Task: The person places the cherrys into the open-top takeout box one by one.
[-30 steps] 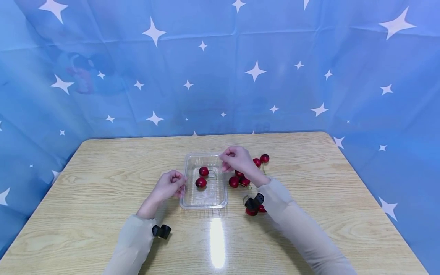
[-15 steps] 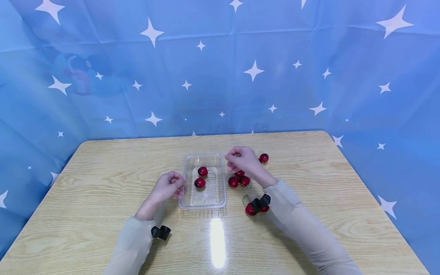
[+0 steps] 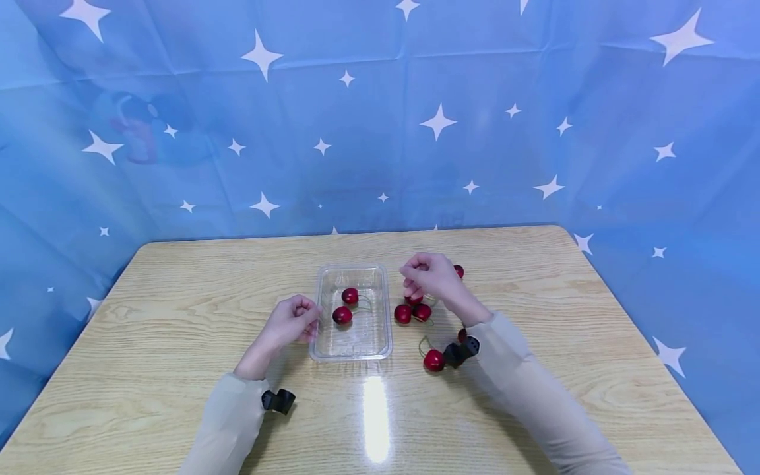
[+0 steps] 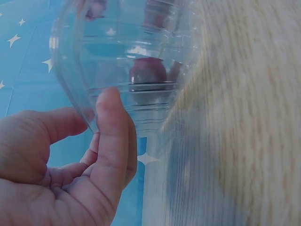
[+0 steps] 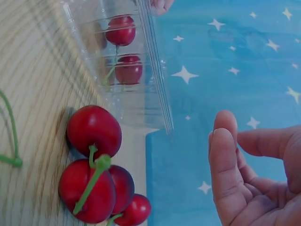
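Right hand [image 3: 433, 276] has moved right, off the clear tray [image 3: 350, 357]; holds nothing, fingers loosely curled, by loose cherries [image 3: 422, 312]. Left hand [image 3: 292, 320] pinches tray's left rim, mid-worktop [image 3: 564, 316], toward far edge. Two cherries inside [image 3: 342, 315]; looks part-done.

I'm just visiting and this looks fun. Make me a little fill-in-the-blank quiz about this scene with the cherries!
1. The tray holds ____ cherries.
2. The left hand grips the rim of the ____.
3. The right hand holds ____.
4. The cloth behind the table is mostly ____.

Missing words: two; tray; nothing; blue.
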Available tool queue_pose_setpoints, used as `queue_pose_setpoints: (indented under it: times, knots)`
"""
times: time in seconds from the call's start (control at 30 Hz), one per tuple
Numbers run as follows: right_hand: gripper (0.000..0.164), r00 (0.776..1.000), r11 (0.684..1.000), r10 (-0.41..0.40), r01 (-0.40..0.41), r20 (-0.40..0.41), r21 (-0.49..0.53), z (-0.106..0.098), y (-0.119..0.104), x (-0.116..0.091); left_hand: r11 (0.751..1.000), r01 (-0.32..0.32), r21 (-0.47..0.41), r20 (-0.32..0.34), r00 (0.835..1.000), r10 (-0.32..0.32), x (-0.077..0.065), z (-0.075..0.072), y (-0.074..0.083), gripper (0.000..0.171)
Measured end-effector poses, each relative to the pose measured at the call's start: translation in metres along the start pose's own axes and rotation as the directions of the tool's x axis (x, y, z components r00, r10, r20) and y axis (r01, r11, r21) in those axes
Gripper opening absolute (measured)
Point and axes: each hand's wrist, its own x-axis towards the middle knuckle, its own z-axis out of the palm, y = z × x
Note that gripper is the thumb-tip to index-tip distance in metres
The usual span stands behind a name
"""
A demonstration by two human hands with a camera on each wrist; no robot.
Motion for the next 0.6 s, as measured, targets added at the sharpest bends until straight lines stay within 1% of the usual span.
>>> queue_pose_setpoints:
  times: [0.27,0.43,0.6]
  knots:
    - [0.022,1.000,1.000,-0.018,0.019,-0.012,0.016,-0.010,0.005,-0.003,1.000,0.007,-0.006,-0.001,1.000,-0.007,0.000,0.000,0.000,0.012]
    - [0.027,1.000,1.000,0.006,-0.005,-0.023,0.024,-0.017,0.010,-0.002,1.000,0.005,-0.006,0.001,1.000,-0.005,0.000,0.001,0.001,0.011]
    - [0.026,0.999,1.000,0.022,-0.022,-0.042,0.014,-0.025,0.014,-0.003,1.000,-0.002,-0.011,0.002,1.000,0.002,0.000,0.001,0.001,0.011]
